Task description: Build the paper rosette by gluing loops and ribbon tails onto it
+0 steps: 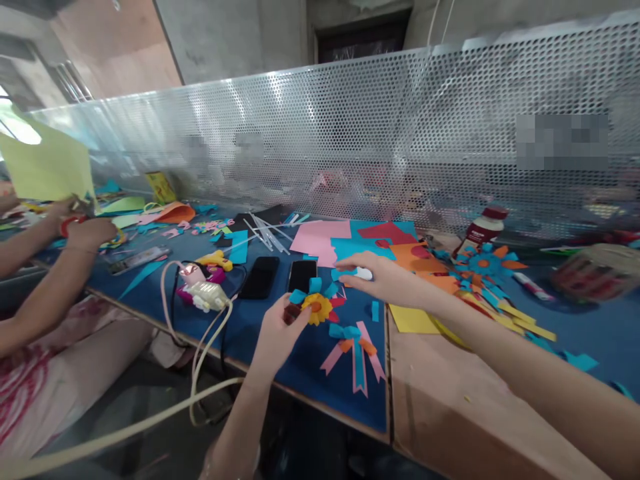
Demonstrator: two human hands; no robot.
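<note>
Item: paper flower [318, 307], yellow with blue petals. We hold it just above the blue counter [305, 363], left hand [280, 330] fingers clamped on it. Beside it, our right hand [387, 280], fingers pinched on a small white object [364, 273].

Flower [319, 307]: matt cut paper, petals creased. Ribbon bow [353, 350]: same matt paper. Table cover [310, 363]: blue, matt, cloth-like. Bare tabletop [450, 407]: brown wood or board, dull, scuffed. Screen [350, 133]: perforated sheet metal, shiny. Phones [260, 277]: glossy black glass. Bottle [483, 230]: smooth plastic. White piece [364, 273]: smooth, material unclear.
</note>
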